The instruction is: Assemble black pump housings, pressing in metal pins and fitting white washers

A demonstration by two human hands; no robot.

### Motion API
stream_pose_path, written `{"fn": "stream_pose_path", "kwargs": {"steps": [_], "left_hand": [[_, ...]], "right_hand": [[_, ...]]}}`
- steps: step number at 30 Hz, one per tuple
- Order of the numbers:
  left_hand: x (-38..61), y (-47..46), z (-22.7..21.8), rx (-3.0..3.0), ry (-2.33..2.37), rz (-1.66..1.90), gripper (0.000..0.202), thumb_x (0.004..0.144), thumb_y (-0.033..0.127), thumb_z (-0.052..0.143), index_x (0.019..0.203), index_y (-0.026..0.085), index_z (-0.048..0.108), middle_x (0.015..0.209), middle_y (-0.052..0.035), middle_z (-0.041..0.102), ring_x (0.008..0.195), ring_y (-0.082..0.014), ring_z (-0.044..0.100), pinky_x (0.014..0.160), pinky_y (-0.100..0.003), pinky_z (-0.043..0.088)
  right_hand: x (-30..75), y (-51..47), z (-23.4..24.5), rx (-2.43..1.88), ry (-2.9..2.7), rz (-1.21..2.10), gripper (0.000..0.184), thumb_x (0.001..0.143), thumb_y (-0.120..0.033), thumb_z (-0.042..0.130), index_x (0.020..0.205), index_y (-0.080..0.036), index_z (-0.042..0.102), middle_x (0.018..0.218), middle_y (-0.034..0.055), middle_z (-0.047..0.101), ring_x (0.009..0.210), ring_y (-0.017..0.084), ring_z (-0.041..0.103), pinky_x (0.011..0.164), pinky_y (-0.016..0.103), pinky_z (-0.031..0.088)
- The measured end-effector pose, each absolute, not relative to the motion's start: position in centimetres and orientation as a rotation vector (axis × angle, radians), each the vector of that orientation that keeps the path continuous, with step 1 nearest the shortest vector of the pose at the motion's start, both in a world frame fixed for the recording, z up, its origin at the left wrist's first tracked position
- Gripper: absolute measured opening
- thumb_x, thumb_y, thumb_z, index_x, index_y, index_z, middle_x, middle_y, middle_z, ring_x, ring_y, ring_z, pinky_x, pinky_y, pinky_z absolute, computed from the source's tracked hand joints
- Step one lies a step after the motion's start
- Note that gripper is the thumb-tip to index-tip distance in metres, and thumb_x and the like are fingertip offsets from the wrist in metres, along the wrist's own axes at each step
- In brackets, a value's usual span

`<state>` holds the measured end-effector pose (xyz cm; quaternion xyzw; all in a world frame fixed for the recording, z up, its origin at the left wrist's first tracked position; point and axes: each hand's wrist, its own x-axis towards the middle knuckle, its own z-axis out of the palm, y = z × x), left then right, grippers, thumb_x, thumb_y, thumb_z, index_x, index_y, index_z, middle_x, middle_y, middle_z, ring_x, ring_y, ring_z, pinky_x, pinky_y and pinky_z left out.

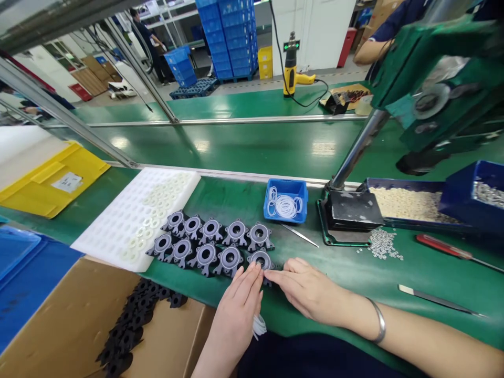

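Observation:
Two rows of black housings [207, 255] with round openings stand on the green bench, pale rings around their tops. At the near row's right end, my left hand [241, 304] rests its fingertips on the last housing [260, 259]. Several white rubber rings [259, 326] hang from under its palm. My right hand [305, 289], wearing a bracelet, touches the same housing's near right edge with its index fingertip. Its other fingers are curled, and whatever lies under the fingertips is hidden. Beyond sits a blue bin [285, 214] of white rings, with tweezers [300, 234] in front.
A white foam tray [106, 231] holds translucent rings at left, above a cardboard box [173, 331] of black parts. On the right are a green press [348, 210], small loose nuts [384, 244], a red-handled screwdriver [444, 245] and more tweezers [439, 300].

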<state>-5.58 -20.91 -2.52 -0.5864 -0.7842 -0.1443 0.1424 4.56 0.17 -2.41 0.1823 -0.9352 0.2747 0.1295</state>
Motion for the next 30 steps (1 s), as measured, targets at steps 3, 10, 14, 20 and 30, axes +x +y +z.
{"fn": "stream_pose_path", "kwargs": {"steps": [3,10,14,20,30], "left_hand": [[-6.2,-20.9,-1.6,-1.721,-2.239,-0.510,0.040,0.095,0.004,0.045,0.133,0.014,0.054,0.128,-0.0123,0.067,0.120,-0.0223,0.064,0.103,-0.041,0.057],[-11.6,-14.1,4.5,-1.712,-2.426,-0.655,0.024,0.100,0.022,0.045,0.110,0.021,0.067,0.095,-0.0057,0.073,0.083,-0.0175,0.071,0.076,-0.027,0.060],[-15.3,-5.0,5.1,-1.826,-2.694,-0.389,0.026,0.091,0.012,0.052,0.106,0.020,0.072,0.109,-0.0081,0.074,0.100,-0.0237,0.070,0.090,-0.033,0.056],[-17.7,3.1,2.8,-1.991,-2.707,-0.148,0.030,0.074,0.006,0.067,0.101,0.017,0.073,0.105,-0.0099,0.074,0.100,-0.0257,0.070,0.092,-0.032,0.054],[-17.8,-0.4,3.5,-2.062,-2.586,-0.278,0.032,0.090,0.010,0.058,0.121,0.014,0.064,0.125,-0.0094,0.065,0.120,-0.0207,0.059,0.107,-0.030,0.046]], "right_hand": [[4.4,0.2,-2.4,0.462,-2.582,0.937,0.042,0.096,-0.007,0.042,0.138,-0.011,0.046,0.091,0.0093,0.060,0.083,0.019,0.049,0.073,0.033,0.049],[4.0,1.0,-4.8,0.154,-2.148,1.214,0.032,0.094,-0.006,0.044,0.122,-0.020,0.053,0.103,0.0087,0.066,0.093,0.019,0.058,0.086,0.037,0.052],[3.5,1.6,-6.1,0.030,-2.165,1.250,0.025,0.095,-0.009,0.041,0.112,-0.020,0.057,0.097,0.0075,0.066,0.091,0.018,0.060,0.082,0.035,0.054],[3.6,1.7,-6.5,0.065,-2.202,1.276,0.024,0.094,-0.010,0.041,0.105,-0.021,0.059,0.092,0.0064,0.066,0.088,0.019,0.062,0.079,0.033,0.055],[3.9,2.3,-9.0,0.071,-2.307,1.235,0.016,0.097,-0.022,0.050,0.106,-0.026,0.063,0.101,0.0059,0.069,0.094,0.019,0.070,0.081,0.026,0.059]]}}
